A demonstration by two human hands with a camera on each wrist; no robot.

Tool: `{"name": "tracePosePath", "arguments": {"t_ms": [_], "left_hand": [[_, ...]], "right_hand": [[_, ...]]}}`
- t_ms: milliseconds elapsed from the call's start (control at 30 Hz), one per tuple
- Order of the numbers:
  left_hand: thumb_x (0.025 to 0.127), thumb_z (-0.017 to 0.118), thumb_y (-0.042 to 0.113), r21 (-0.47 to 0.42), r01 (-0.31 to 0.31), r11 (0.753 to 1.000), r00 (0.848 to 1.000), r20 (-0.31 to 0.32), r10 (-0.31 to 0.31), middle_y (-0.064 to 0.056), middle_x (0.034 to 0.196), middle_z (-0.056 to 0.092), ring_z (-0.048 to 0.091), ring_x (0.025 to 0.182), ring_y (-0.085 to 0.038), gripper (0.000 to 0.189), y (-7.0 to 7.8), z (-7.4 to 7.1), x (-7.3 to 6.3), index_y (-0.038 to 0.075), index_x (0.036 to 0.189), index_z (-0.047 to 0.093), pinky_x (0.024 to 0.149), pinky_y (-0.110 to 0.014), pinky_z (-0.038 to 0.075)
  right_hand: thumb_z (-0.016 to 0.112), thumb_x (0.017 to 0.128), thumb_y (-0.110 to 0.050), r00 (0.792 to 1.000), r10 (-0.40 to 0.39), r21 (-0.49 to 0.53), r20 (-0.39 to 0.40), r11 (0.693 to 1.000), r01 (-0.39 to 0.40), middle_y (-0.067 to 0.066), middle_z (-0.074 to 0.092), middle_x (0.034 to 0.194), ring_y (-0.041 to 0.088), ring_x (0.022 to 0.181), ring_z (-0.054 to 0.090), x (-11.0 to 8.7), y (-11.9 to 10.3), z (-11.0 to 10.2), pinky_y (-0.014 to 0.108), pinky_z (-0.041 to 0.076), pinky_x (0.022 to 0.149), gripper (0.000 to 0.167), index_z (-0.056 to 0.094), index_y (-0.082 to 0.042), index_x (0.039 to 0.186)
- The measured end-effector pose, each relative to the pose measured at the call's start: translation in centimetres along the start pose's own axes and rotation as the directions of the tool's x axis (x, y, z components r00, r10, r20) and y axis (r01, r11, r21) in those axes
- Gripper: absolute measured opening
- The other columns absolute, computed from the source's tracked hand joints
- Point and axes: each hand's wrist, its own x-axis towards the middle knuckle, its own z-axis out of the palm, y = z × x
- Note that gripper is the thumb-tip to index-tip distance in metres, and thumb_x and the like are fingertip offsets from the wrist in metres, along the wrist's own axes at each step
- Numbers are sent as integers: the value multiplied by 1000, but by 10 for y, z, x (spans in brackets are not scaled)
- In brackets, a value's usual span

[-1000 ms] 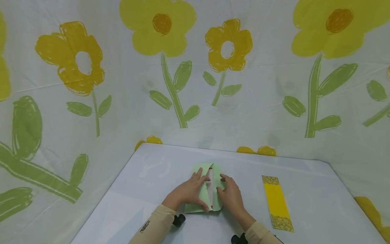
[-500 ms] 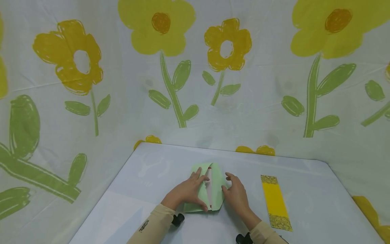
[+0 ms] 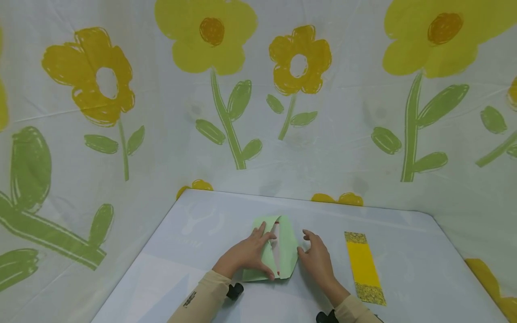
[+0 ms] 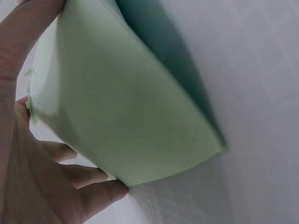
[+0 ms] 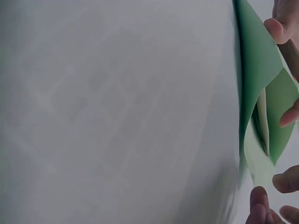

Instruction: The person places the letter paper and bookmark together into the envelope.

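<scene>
Head view: smooth green paper [image 3: 288, 246], its angular flaps parted over a white slip [image 3: 276, 247], is pressed flat by the spread left hand [image 3: 247, 253]; its right edge is met by the relaxed right hand [image 3: 317, 260].

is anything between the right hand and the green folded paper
Nothing visible stands in between: the right hand is close beside the green paper, at its right edge. The yellow strip lies on that hand's other side, out of the way.
</scene>
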Motion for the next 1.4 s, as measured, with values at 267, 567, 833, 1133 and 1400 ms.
{"name": "tracePosePath", "arguments": {"t_ms": [267, 567, 833, 1133, 1400], "left_hand": [[54, 89, 71, 0, -3, 1000, 1000, 8, 3, -19, 169, 12, 24, 149, -47, 113, 2, 0, 1, 27, 147, 42, 105, -58, 45], [55, 89, 71, -9, -8, 1000, 1000, 9, 8, -18, 169, 11, 23, 150, -45, 112, 4, 2, 4, 28, 146, 41, 106, -56, 45], [55, 89, 71, -5, -13, 1000, 1000, 11, 13, -18, 169, 11, 22, 150, -46, 112, 7, 2, 6, 27, 146, 41, 107, -57, 44], [55, 90, 69, -13, -16, 1000, 1000, 15, 16, -20, 169, 10, 22, 150, -47, 112, 11, 3, 8, 26, 146, 41, 107, -58, 43], [56, 90, 68, -16, -32, 999, 999, 15, 32, -21, 168, 10, 22, 150, -48, 112, 14, 2, 10, 25, 147, 41, 106, -59, 44]], "right_hand": [[73, 89, -8, 1000, 26, -16, -9, 1000, -26, 17, 65, 121, 14, 74, 58, -1, 3, -3, 32, 54, 69, 52, 56, -1, 138], [74, 89, -9, 998, 55, -34, -11, 998, -56, 16, 64, 122, 15, 76, 59, 1, 11, -6, 32, 54, 70, 54, 55, -2, 140], [73, 90, -10, 996, 89, -35, -1, 995, -89, 18, 62, 124, 16, 79, 59, 0, 16, -12, 34, 55, 72, 55, 53, -2, 141], [73, 90, -10, 994, 105, -43, -12, 994, -105, 19, 61, 125, 16, 77, 59, -1, 21, -17, 32, 54, 69, 55, 54, -2, 141], [74, 90, -9, 997, 73, -39, -38, 996, -74, 18, 61, 124, 16, 78, 60, -3, 26, -22, 31, 55, 69, 54, 55, -2, 140]]}}
